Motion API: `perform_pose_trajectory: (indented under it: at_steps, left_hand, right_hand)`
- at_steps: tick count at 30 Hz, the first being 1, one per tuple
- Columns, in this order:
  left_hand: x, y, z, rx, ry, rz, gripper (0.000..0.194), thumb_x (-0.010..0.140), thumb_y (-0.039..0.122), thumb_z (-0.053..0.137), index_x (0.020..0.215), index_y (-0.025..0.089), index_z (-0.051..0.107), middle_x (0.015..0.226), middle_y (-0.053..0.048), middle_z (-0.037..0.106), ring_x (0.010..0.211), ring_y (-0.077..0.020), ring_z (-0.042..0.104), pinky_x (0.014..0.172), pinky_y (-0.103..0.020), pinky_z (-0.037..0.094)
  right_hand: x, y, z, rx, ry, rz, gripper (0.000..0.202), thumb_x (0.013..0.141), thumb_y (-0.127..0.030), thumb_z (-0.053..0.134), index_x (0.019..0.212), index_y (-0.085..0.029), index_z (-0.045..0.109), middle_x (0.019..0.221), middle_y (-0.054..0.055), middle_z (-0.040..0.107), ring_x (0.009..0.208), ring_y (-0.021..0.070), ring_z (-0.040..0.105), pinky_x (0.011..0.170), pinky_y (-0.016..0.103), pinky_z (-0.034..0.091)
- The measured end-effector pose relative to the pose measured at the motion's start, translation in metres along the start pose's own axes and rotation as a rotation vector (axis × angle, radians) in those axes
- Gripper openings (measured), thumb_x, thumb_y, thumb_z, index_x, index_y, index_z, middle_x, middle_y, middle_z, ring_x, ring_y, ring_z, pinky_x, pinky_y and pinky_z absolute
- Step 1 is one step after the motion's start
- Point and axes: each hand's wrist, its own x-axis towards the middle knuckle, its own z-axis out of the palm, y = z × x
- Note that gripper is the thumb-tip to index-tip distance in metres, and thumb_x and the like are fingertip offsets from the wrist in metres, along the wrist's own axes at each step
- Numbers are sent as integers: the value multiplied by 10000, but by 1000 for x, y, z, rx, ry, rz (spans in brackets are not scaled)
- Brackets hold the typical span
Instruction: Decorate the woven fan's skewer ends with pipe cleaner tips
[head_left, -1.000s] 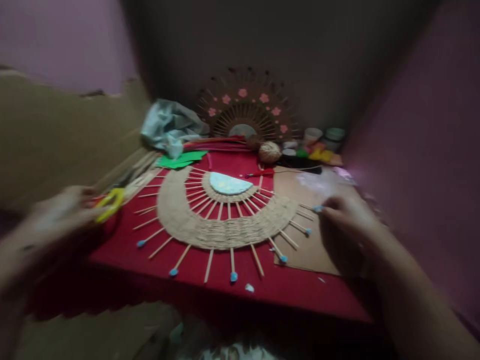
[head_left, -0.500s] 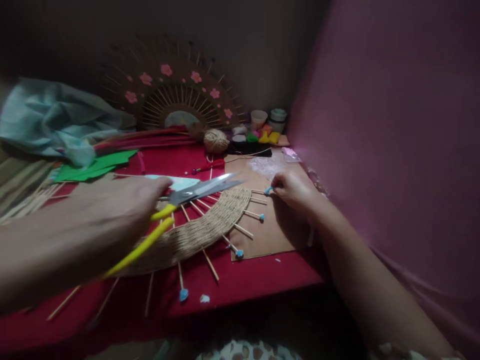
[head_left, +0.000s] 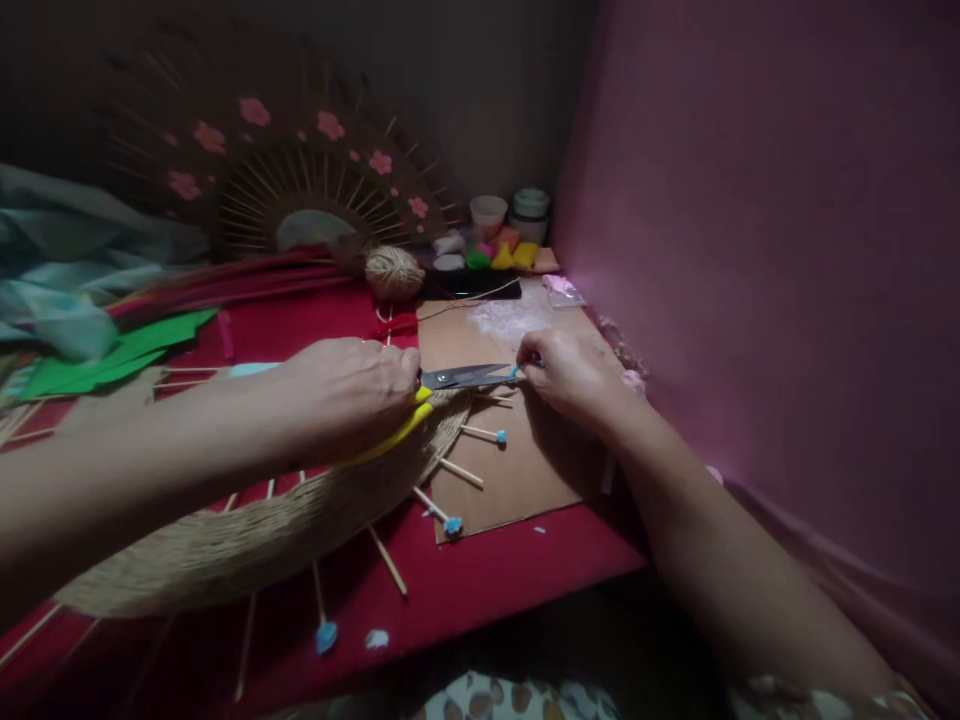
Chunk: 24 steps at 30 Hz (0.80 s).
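Observation:
My left hand [head_left: 367,385] is closed on a pair of yellow-handled scissors [head_left: 457,378]. The blades are slightly apart and point right, their tips at a thin blue strip [head_left: 514,371]. That strip is pinched between the fingers of my right hand [head_left: 566,375], by the end of a stick at the far right of the woven piece. The woven twine arc [head_left: 300,520] lies beneath my left arm, with thin wooden sticks radiating from it. Several stick ends carry small blue lumps, such as the blue tip [head_left: 452,526]. Whether the blades touch the strip I cannot tell.
A brown cardboard sheet [head_left: 480,505] lies under the right-hand sticks on the red cloth [head_left: 525,570]. Behind are a twine ball [head_left: 394,272], colored lumps [head_left: 501,256] and a cup [head_left: 488,213]. A flowered fan [head_left: 281,165] stands at the back; green sheets [head_left: 120,355] lie left.
My left hand has carried the scissors right, bringing the blades to the blue strip, and they are closer together. My right hand still pinches the strip. The whole view has shifted.

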Motion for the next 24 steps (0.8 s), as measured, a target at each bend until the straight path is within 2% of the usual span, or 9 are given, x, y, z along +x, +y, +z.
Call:
perform_pose_trajectory:
  at_steps: [3,6,14,19,24]
  left_hand:
    - [12,0,11,142,-89,7,276,864,122,285,894,118,559,768,-140,636,660,-229,613,567,-341,420]
    - [18,2,15,154,-98,-2,290,890,181,259,919,129,543,744,-114,619,653,-241,617,529,-335,392]
    - [26,13,2,141,-200,-20,256,864,147,328,992,103,546,803,-122,648,722,-232,649,528,-301,387]
    - [28,15,3,141,-209,-31,274,877,177,341,1016,99,564,817,-133,665,716,-244,658,488,-301,357]
    - [28,22,-4,172,-248,-55,253,860,165,400,997,120,607,778,-129,676,697,-260,658,508,-302,372]
  right_hand:
    - [0,1,2,5,8,-24,235,741,-116,501,828,-198,704,784,73,647,694,157,493,609,276,282]
    - [0,3,4,9,34,-50,215,746,-121,503,811,-200,691,843,71,639,728,159,481,623,277,281]
    - [-2,5,2,61,34,-66,189,757,-113,506,800,-198,670,861,55,611,748,149,477,627,272,279]
    - [0,8,4,78,49,-90,174,763,-120,511,769,-193,669,876,57,623,755,153,495,625,268,287]
    - [1,10,5,103,40,-81,164,757,-133,524,778,-198,674,800,55,617,743,161,495,625,270,291]
